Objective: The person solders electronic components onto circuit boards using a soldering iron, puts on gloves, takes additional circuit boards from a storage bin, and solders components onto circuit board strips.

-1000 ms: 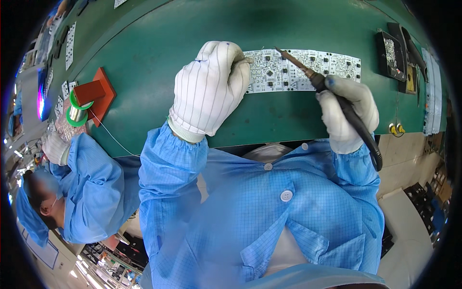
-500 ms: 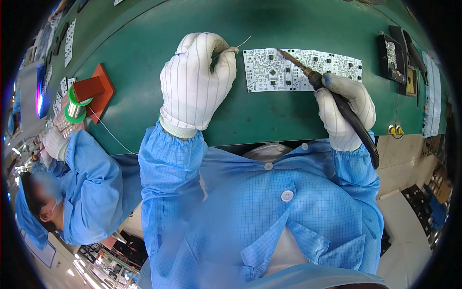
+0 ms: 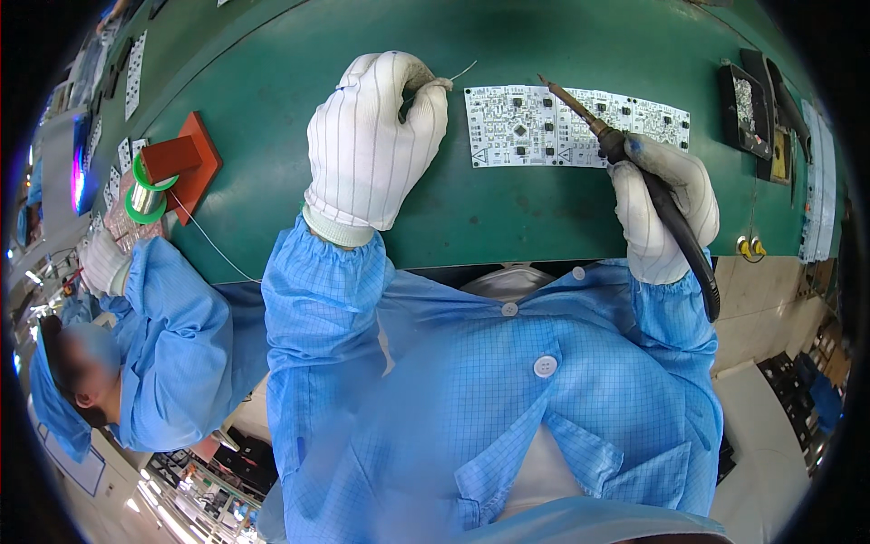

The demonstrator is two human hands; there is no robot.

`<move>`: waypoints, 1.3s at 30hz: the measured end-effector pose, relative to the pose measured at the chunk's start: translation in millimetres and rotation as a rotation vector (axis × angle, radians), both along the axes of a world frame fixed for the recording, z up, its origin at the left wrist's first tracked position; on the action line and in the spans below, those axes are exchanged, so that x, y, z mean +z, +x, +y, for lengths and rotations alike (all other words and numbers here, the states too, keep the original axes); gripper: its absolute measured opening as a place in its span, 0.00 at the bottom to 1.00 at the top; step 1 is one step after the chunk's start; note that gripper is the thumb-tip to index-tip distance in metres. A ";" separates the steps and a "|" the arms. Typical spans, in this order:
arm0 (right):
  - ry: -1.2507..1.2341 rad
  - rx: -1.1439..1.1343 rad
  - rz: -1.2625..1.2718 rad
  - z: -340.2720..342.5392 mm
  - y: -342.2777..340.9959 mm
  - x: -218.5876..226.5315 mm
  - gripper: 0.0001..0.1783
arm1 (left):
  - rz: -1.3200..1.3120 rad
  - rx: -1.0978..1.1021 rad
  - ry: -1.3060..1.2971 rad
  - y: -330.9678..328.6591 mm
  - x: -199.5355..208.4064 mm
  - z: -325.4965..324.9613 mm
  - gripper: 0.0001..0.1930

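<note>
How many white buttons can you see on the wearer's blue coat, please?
3: one button lower left of the right hand, a second button further left, and a third button below both; folds may hide more.

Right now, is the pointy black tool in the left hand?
No, the right hand holds the pointy tool, while the left hand pinches a thin wire.
</note>
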State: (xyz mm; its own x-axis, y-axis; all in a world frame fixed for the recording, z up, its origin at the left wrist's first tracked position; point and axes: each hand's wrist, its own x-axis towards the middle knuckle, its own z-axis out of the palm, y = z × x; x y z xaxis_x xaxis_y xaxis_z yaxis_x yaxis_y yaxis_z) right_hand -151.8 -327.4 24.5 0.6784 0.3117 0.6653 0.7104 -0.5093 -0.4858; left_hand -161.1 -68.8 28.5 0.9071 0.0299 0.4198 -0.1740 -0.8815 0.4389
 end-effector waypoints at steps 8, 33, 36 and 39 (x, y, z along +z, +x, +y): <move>0.002 -0.002 0.027 1.4 -1.3 1.4 0.10 | -0.008 -0.007 -0.005 -0.3 -2.5 3.9 0.04; -0.042 0.124 -0.076 -0.6 -42.4 13.2 0.15 | -0.059 -0.376 0.126 -17.8 -1.8 -26.4 0.10; -0.047 0.122 -0.083 1.5 -41.9 14.1 0.15 | -0.109 -0.387 0.140 -16.6 -2.4 -27.5 0.09; -0.053 0.123 -0.082 1.6 -42.5 11.8 0.16 | -0.113 -0.408 0.137 -17.3 -3.1 -27.1 0.09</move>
State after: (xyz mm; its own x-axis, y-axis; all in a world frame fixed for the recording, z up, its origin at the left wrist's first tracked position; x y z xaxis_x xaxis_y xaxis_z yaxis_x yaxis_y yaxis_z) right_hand -194.3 -325.8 36.3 0.5771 0.4247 0.6975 0.8050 -0.4396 -0.3984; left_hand -178.4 -95.9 25.4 0.7811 -0.3839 0.4924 -0.5602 -0.7792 0.2813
